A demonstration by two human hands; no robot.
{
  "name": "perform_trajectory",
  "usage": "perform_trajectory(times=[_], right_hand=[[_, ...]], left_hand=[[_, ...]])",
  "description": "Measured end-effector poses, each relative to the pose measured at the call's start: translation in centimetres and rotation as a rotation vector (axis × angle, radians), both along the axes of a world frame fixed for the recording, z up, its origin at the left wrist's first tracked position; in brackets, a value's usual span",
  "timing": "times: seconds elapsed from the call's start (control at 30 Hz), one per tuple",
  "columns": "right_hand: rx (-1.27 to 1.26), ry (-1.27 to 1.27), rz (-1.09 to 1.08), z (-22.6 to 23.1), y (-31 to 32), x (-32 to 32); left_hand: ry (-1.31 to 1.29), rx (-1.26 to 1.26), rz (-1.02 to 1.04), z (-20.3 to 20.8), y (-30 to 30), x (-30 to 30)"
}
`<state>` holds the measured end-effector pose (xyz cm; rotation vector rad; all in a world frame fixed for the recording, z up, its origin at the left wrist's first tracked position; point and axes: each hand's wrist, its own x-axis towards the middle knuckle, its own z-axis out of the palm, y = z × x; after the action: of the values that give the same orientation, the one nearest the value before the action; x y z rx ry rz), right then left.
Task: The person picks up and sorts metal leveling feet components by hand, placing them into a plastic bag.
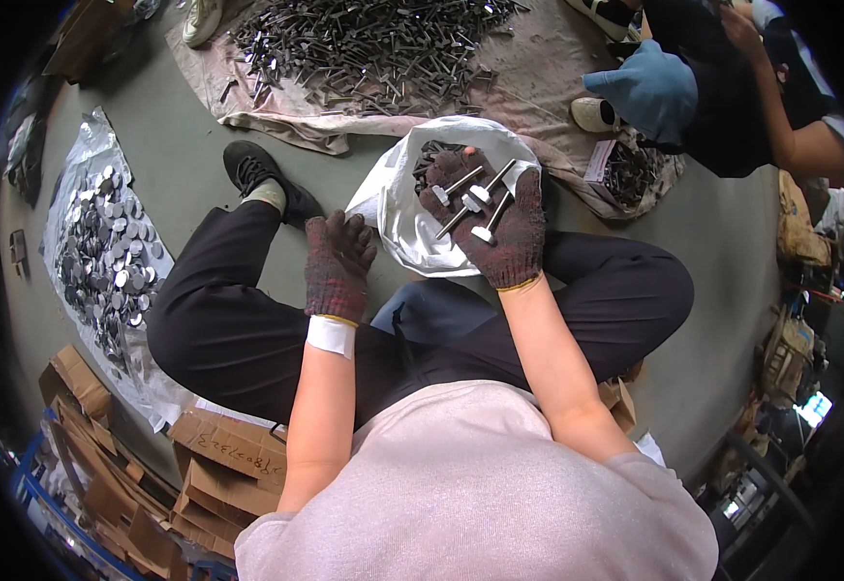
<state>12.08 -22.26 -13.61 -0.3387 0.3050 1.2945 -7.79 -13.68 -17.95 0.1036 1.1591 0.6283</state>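
Note:
My right hand (499, 228), in a dark knitted work glove, is palm up over a white woven sack (398, 228). Several T-head bolts (481, 194) with shiny heads and dark shanks lie across its palm and fingers. Beneath and beyond the fingertips, more dark metal pieces (431, 155) show inside the sack's mouth. My left hand (339, 266), gloved the same way, is beside the sack's left edge with its fingers curled in. Whether those fingers hold anything is hidden. White tape wraps the left wrist.
A large heap of metal bolts (364, 53) lies on a cloth (528, 107) ahead. Shiny discs (117, 252) cover a plastic sheet at left. Cardboard boxes (228, 450) stand at lower left. Another person in a blue cap (649, 92) sits at upper right, by a box of bolts (635, 179).

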Motion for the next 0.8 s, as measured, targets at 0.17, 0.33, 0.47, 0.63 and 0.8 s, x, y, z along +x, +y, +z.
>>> perform_trajectory(times=[0.17, 0.33, 0.47, 0.63, 0.8], right_hand=[[0.003, -0.032, -0.012, 0.18, -0.21, 0.2], [-0.048, -0.034, -0.056, 0.29, -0.52, 0.6], [-0.102, 0.005, -0.091, 0.68, -0.63, 0.62], [-0.057, -0.028, -0.066, 0.62, -0.97, 0.67], [-0.005, -0.052, -0.049, 0.32, -1.04, 0.75]], left_hand=[[0.0, 0.014, -0.006, 0.0, 0.04, 0.0], [0.011, 0.034, -0.024, 0.14, -0.06, 0.14], [0.019, 0.011, -0.025, 0.13, -0.09, 0.23], [0.011, 0.026, -0.039, 0.31, -0.22, 0.39], [0.029, 0.012, -0.047, 0.54, -0.17, 0.66]])
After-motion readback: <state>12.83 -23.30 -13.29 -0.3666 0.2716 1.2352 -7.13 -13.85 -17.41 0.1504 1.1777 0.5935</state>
